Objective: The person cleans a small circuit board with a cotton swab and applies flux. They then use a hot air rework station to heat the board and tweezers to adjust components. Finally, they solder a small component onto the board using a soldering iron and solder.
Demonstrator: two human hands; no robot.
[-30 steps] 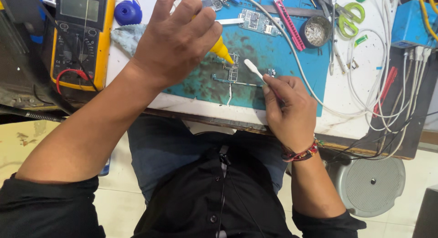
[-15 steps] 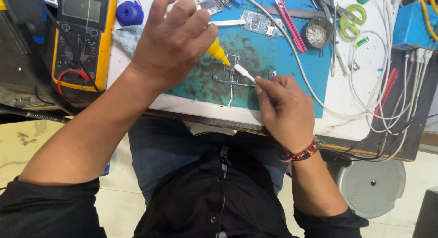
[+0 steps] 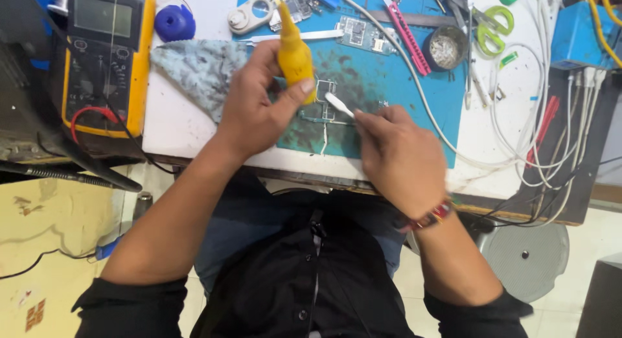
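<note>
Both hands grip: left hand [image 3: 256, 111] yellow bottle [image 3: 293, 53], right hand [image 3: 398, 156] white swab [image 3: 339, 105].

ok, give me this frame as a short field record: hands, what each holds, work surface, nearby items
left hand: grips a yellow squeeze bottle, nozzle pointing away from the person
right hand: pinches a white swab, tip down on a small circuit board
work surface: blue mat, stained dark, on a white bench top
left of mat: yellow multimeter, grey cloth, blue cap
right of mat: round tin, green-handled scissors, white cables
wrist: red band on the right
</note>
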